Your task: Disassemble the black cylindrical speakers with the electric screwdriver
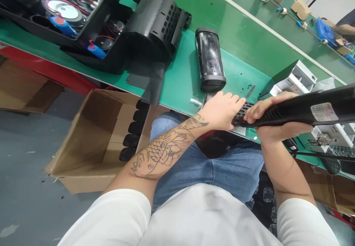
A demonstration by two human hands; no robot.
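Observation:
My right hand (273,122) grips a black power tool (307,109) that points left along the near edge of the green bench (241,42). My left hand (222,109) is closed over the tool's vented front end (243,112), its fingers wrapped round the tip. Just beyond my fingers, a thin metal blade or tweezers (250,90) lies on the bench. A black speaker unit with a mesh front (210,59) lies flat on the bench beyond my left hand.
A large black ribbed housing (159,20) and an open black case with speaker drivers and wires (63,9) fill the bench's left. White and grey boxes (296,77) stand at right. An open cardboard box of black parts (111,135) sits on the floor.

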